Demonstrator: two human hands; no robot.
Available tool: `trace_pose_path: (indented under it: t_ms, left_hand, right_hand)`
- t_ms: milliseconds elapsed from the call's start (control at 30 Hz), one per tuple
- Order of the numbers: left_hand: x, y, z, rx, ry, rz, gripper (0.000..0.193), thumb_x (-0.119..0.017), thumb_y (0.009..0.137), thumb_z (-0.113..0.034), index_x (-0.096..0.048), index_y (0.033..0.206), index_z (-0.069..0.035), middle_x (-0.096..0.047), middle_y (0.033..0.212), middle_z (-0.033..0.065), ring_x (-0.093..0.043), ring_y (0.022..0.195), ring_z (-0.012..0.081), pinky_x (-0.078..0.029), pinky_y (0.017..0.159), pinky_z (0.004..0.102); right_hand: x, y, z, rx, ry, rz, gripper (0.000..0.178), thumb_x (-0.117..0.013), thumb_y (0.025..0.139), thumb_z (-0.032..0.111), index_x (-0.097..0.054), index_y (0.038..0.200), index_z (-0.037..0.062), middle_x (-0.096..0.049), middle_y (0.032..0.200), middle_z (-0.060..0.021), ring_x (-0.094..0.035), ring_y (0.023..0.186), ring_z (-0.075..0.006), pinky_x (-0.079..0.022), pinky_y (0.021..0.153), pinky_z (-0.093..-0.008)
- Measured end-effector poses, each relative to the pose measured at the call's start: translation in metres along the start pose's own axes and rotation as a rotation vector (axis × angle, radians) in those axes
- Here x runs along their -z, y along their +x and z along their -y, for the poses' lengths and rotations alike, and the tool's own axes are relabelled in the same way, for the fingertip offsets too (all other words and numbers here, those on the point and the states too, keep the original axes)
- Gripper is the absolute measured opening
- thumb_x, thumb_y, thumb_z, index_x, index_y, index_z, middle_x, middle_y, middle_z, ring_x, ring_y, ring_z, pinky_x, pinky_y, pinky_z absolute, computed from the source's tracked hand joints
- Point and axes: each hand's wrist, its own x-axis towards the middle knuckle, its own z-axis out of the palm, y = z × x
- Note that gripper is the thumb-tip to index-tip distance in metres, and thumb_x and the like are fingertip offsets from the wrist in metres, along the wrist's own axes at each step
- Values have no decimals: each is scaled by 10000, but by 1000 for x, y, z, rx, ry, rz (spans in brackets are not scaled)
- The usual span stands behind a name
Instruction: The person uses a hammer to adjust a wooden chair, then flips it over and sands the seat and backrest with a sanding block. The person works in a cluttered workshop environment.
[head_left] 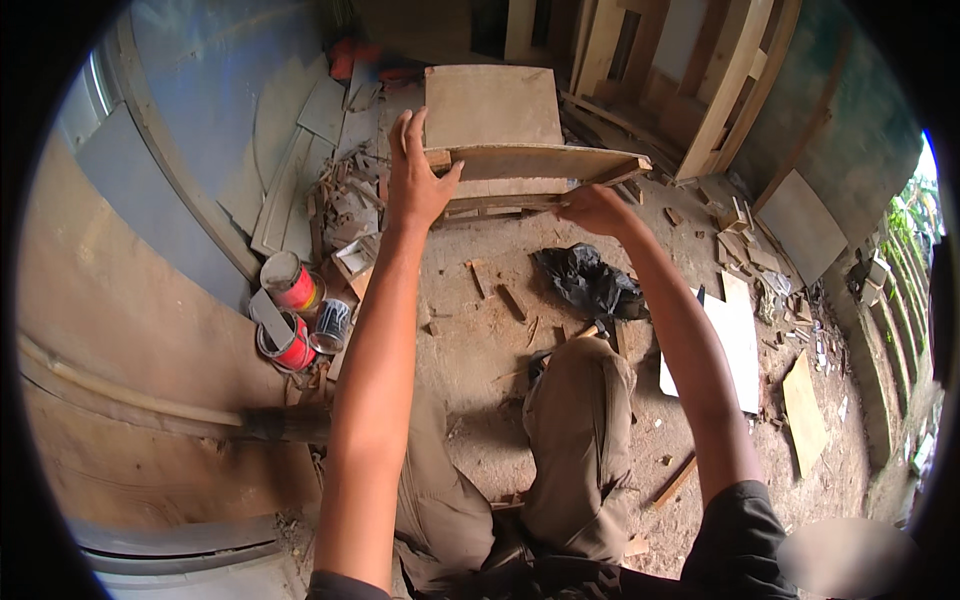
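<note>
A shallow wooden frame faced with plywood point(540, 160) is in front of me, its long side running left to right. At its left end is my left hand point(415, 190), fingers pointing up and thumb out to the right, with the frame's corner between them. My right hand point(597, 212) has its fingers closed round the lower rail near the right end. Behind the frame a rectangular plywood panel point(492, 105) stands upright; whether the two are joined I cannot tell. Between my knees and the black plastic bag point(590, 280) a hammer point(593, 331) is partly visible beside my right knee.
Red paint cans point(290, 282) and a dark can point(330, 326) stand at the left by the wall. Wood offcuts point(511, 302) litter the floor. A white board point(735, 345) lies under my right forearm. Timber frames point(735, 85) lean at the back right.
</note>
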Motion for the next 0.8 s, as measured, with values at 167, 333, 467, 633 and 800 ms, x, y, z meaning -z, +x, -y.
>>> trace_pose_path:
  t_ms: [167,333,467,633,800]
  left_hand:
    - [15,-31,40,135,77,207,741,-822,712,-454,-492,1277,-108,-626,1112,162,-640,1038,316,-554,824,427]
    - [13,-40,39,184,40,306,635,-782,717,-548,-566,1057,-58,-717,841,114,-719,818,278,-575,664,378]
    - [15,-27,32,197,-45,219,592,-791,722,-523,-554,958,-35,-711,829,116,-714,801,223,-561,667,353]
    - [34,22,30,189,-129,157,556,-819,737,-480,-609,959,-16,-659,860,39,-597,803,114,-487,737,273]
    - [21,66,43,106,-280,-16,580,-732,820,-518,-609,1032,7,-661,923,68,-598,872,141,-472,811,290]
  right_hand:
    - [-75,-38,-46,-322,602,-863,805,-758,785,519,-441,1273,-39,-577,1186,-265,-557,1159,-362,-427,994,-400]
    - [-46,-23,-43,-17,1034,-922,680,-701,879,423,-406,1293,-28,-579,1210,-213,-561,1156,-299,-433,970,-387]
    - [-15,-26,-49,-44,701,-960,601,-642,911,459,-458,1238,-11,-628,1105,-211,-614,1036,-286,-471,886,-383]
    - [35,-29,-3,-125,616,-1119,613,-671,856,537,-554,1102,-12,-665,949,-216,-653,904,-320,-496,803,-382]
    - [81,-5,4,-130,592,-1056,661,-706,798,592,-589,995,-28,-677,924,-202,-666,891,-298,-503,792,-370]
